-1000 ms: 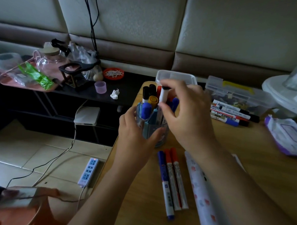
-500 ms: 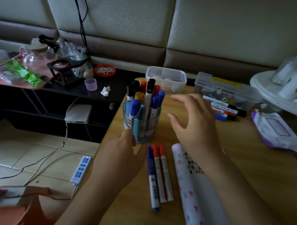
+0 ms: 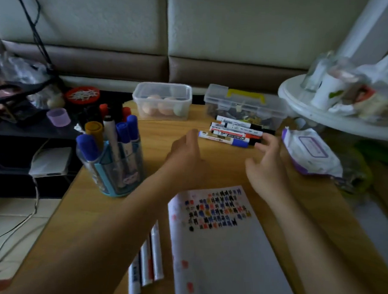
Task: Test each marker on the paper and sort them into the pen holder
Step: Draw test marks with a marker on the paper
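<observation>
A clear and blue pen holder (image 3: 115,172) stands at the table's left edge, packed with several capped markers. A pile of loose markers (image 3: 233,132) lies at the back of the wooden table (image 3: 221,161). My left hand (image 3: 185,154) and my right hand (image 3: 266,163) hover just in front of that pile, fingers relaxed, holding nothing. The white paper (image 3: 224,243) with many small colour marks lies near me. Three markers (image 3: 148,258) lie beside its left edge, partly under my left forearm.
A clear tub of eggs (image 3: 162,101) and a clear box with a yellow handle (image 3: 246,104) stand behind the marker pile. A purple wipes pack (image 3: 308,152) lies at right, below a white round stand (image 3: 323,112). A dark shelf with clutter sits left.
My right hand let go of the marker it put into the holder. Both hands left the holder and moved right and forward, to the marker pile. The view swung right.
</observation>
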